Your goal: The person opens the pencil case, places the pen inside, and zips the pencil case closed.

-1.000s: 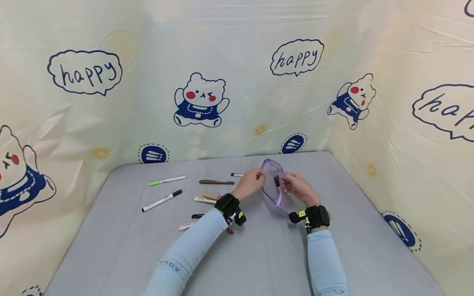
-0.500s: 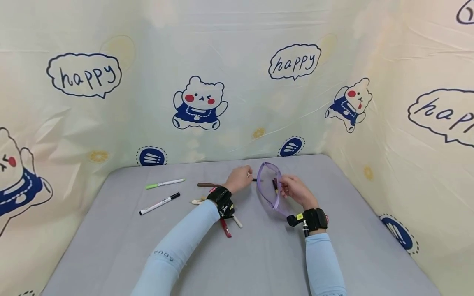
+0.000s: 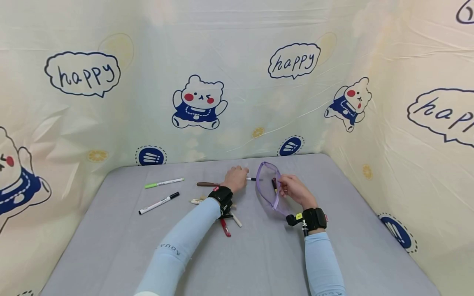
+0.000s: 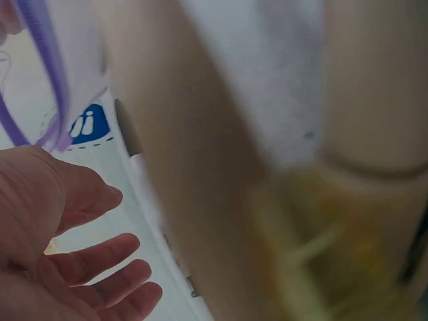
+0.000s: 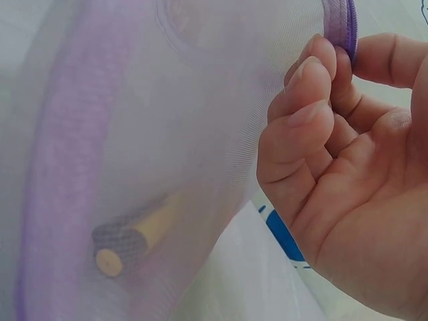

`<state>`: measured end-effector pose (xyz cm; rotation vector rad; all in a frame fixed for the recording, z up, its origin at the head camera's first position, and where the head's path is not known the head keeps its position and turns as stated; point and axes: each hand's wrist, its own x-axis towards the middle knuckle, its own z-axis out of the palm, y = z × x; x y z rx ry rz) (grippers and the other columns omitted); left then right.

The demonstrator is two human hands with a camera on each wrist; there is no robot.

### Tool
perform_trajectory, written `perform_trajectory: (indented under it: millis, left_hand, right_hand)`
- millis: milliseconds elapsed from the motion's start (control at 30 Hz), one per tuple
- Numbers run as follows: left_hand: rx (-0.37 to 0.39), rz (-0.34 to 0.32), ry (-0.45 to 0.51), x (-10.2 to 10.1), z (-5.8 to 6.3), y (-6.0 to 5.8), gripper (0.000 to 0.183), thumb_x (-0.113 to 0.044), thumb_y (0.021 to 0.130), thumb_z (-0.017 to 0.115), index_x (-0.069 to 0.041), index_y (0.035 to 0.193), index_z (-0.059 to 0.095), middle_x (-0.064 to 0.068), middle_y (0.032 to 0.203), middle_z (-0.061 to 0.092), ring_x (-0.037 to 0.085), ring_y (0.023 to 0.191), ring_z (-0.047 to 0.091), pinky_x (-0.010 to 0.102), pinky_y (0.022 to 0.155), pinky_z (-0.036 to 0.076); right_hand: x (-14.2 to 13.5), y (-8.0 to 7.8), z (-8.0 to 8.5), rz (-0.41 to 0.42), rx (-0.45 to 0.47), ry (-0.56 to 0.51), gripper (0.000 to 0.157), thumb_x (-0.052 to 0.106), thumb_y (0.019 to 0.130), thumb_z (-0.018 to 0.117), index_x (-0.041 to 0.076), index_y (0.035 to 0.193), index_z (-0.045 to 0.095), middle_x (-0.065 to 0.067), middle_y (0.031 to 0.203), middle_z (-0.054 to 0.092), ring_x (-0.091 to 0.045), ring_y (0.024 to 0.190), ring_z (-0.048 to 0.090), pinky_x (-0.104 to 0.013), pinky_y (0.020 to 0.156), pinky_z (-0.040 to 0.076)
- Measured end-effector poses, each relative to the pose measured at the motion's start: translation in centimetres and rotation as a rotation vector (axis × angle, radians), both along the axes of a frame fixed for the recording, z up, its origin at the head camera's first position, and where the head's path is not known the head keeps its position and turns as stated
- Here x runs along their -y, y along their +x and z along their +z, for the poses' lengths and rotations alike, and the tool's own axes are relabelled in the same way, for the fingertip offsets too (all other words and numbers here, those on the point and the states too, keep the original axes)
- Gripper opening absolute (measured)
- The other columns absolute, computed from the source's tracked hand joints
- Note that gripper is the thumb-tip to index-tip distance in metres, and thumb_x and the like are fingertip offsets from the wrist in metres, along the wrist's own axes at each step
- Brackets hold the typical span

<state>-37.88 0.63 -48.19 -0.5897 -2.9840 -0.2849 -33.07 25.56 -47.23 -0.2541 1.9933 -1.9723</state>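
My right hand [image 3: 296, 191] pinches the zippered rim of a purple mesh pouch [image 5: 187, 120] between thumb and fingers. The pouch is held up with its mouth spread, facing left. Through the mesh shows a dark pen with a tan end [image 5: 114, 257]. To the left of the pouch, my left hand [image 3: 235, 179] hovers low over the far part of the table, thumb and fingers apart and lightly bent in the left wrist view. Right at its fingertips lies a white pen with a black end [image 3: 252, 179], partly hidden by the hand. A brown pen [image 3: 207, 184] extends behind that hand.
On the grey table [image 3: 111, 246] lie a green-capped marker [image 3: 164, 183] and a black-capped white marker [image 3: 159, 203] at left. A red pen [image 3: 225, 228], a white pen [image 3: 236, 220] and a cream pen [image 3: 196, 202] lie around the left wrist. Printed cloth hangs behind.
My left hand has let go of the pouch's rim and moved left to the black-ended white pen. The right hand keeps its hold on the pouch, almost unmoved.
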Motion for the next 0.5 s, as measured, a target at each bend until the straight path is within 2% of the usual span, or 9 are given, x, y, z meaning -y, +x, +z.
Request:
perform_trajectory:
  millis: [133, 267, 400, 500]
  left_hand:
    - [-0.002, -0.004, -0.040, 0.0, -0.5, -0.1, 0.019, -0.011, 0.095, 0.058, -0.010, 0.112, 0.067, 0.017, 0.107, 0.067, 0.034, 0.096, 0.060, 0.046, 0.080, 0.052]
    - [0.012, 0.003, -0.054, 0.0, -0.2, 0.2, 0.018, -0.010, 0.095, 0.058, -0.009, 0.109, 0.068, 0.018, 0.105, 0.068, 0.036, 0.094, 0.060, 0.048, 0.079, 0.053]
    - [0.027, 0.026, -0.076, 0.0, 0.0, 0.4, 0.018, -0.011, 0.096, 0.057, -0.009, 0.109, 0.069, 0.018, 0.103, 0.067, 0.035, 0.092, 0.059, 0.048, 0.077, 0.052]
    - [0.029, 0.040, -0.086, 0.1, -0.2, 0.4, 0.016, -0.010, 0.097, 0.056, -0.008, 0.106, 0.069, 0.018, 0.100, 0.067, 0.034, 0.090, 0.059, 0.048, 0.076, 0.052]
  right_hand:
    - [0.1, 0.5, 1.0, 0.031, 0.009, -0.014, 0.028, 0.006, 0.102, 0.039, 0.001, 0.078, 0.050, -0.005, 0.068, 0.052, -0.018, 0.059, 0.049, -0.029, 0.056, 0.042]
    - [0.1, 0.8, 1.6, 0.047, 0.013, -0.018, 0.027, 0.006, 0.102, 0.038, -0.002, 0.079, 0.050, -0.006, 0.069, 0.052, -0.018, 0.060, 0.050, -0.030, 0.056, 0.043]
    - [0.1, 0.7, 1.2, 0.033, 0.014, -0.013, 0.026, 0.007, 0.102, 0.039, -0.008, 0.083, 0.047, -0.008, 0.071, 0.051, -0.018, 0.060, 0.050, -0.030, 0.056, 0.043]
    - [0.0, 0.2, 0.4, 0.010, 0.019, -0.011, 0.026, 0.009, 0.102, 0.041, -0.006, 0.082, 0.048, -0.007, 0.070, 0.052, -0.017, 0.060, 0.050, -0.029, 0.056, 0.043]
